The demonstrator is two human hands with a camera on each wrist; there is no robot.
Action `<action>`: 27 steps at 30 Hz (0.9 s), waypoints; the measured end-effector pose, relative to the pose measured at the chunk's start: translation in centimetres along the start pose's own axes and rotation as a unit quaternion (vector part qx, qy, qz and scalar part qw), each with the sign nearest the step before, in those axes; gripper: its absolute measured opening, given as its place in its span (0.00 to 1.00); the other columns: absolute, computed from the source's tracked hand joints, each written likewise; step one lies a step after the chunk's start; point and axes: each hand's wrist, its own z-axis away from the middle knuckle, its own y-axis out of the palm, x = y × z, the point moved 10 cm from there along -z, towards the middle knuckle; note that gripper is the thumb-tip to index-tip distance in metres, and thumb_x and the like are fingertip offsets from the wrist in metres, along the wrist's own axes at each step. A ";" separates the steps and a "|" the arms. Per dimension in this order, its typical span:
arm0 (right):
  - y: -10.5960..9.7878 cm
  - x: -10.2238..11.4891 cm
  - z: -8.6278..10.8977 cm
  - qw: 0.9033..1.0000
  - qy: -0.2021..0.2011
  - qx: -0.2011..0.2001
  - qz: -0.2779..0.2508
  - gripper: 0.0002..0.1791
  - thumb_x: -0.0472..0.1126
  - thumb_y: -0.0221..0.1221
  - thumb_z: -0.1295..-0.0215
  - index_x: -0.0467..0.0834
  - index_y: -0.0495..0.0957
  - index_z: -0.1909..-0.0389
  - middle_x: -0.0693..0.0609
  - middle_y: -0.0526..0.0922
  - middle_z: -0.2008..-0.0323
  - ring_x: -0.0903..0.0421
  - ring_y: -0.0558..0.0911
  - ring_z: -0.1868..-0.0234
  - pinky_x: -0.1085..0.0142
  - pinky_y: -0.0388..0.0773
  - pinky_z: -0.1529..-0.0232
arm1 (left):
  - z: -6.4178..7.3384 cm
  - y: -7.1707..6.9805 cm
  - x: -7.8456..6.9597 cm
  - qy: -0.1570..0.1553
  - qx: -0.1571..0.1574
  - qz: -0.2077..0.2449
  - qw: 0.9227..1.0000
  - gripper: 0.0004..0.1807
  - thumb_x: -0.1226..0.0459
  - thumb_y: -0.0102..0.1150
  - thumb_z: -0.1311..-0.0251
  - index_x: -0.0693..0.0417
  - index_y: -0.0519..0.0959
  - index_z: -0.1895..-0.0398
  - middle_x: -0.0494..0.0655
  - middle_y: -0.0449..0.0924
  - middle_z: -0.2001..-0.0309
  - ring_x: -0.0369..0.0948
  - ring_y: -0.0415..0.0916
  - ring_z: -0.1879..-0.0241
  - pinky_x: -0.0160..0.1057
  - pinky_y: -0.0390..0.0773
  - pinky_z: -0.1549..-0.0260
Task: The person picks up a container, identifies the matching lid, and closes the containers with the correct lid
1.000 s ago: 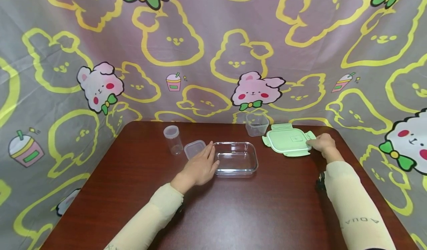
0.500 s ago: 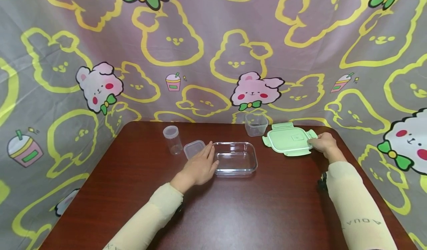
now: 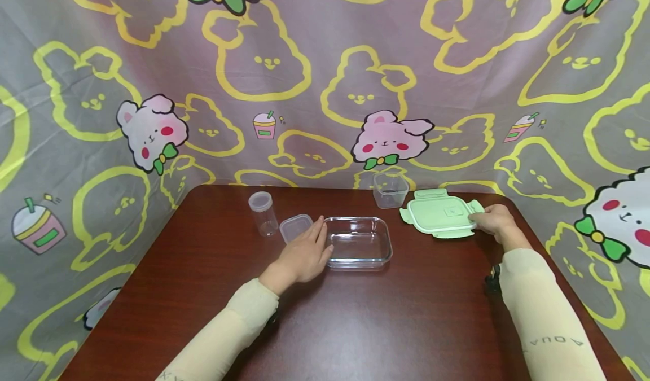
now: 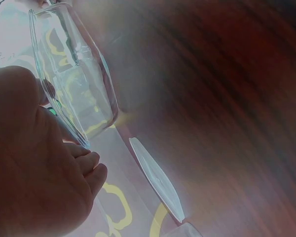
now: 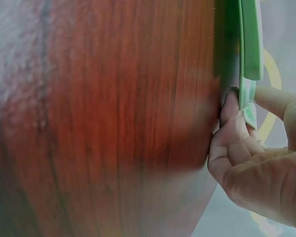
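A rectangular clear glass container [image 3: 358,245] stands uncovered near the middle of the table. My left hand [image 3: 304,254] rests its straightened fingers against the container's left rim; the left wrist view shows the palm beside the glass wall [image 4: 84,94]. At the right, a light green lid [image 3: 439,213] with side flaps lies at the table's far right. Its right flap is pinched by my right hand [image 3: 492,220]; in the right wrist view the thumb is on one side of the lid's edge [image 5: 251,44] and curled fingers [image 5: 237,133] on the other.
Left of the glass container lie a small translucent square lid [image 3: 295,227] and a clear round jar [image 3: 264,214] with its lid on. A small clear plastic tub [image 3: 391,190] stands by the back edge. Patterned cloth [image 3: 315,87] surrounds the dark wooden table [image 3: 355,319].
My right hand and the green lid have shifted very slightly to the right. The left hand and the glass container look unmoved.
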 end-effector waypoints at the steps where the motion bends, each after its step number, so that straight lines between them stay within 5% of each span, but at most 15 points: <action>1: 0.0 -0.2 0.0 1.000 0.002 0.004 -0.017 0.11 0.40 0.60 0.32 0.38 0.73 0.70 0.58 0.78 0.81 0.63 0.78 0.77 0.69 0.79 0.72 | 0.0 0.0 0.0 0.001 0.000 0.001 1.000 0.37 0.48 0.31 0.19 0.67 0.49 0.20 0.62 0.40 0.18 0.53 0.45 0.20 0.48 0.54 0.24; 9: -0.1 -1.6 -1.0 0.999 0.007 0.004 -0.054 0.22 0.44 0.59 0.28 0.28 0.71 0.48 0.59 0.76 0.78 0.66 0.76 0.78 0.70 0.80 0.71 | -0.2 -0.1 0.2 -0.001 0.002 0.000 1.000 0.37 0.49 0.31 0.19 0.67 0.48 0.20 0.61 0.40 0.18 0.52 0.45 0.20 0.48 0.53 0.24; 17: 0.6 -2.2 -1.0 0.999 0.006 0.027 -0.038 0.13 0.46 0.60 0.28 0.41 0.80 0.69 0.61 0.77 0.81 0.65 0.77 0.78 0.70 0.78 0.72 | -0.2 0.4 0.3 0.002 0.001 -0.001 1.000 0.37 0.48 0.31 0.19 0.67 0.49 0.20 0.62 0.41 0.18 0.53 0.46 0.20 0.48 0.54 0.24; 27: 0.4 -2.0 -0.6 0.997 0.009 0.034 -0.073 0.14 0.44 0.58 0.26 0.33 0.78 0.57 0.62 0.82 0.79 0.67 0.82 0.77 0.71 0.82 0.70 | -0.1 0.2 0.2 0.000 0.006 0.003 1.000 0.38 0.47 0.30 0.19 0.66 0.48 0.20 0.61 0.38 0.18 0.52 0.44 0.20 0.48 0.53 0.24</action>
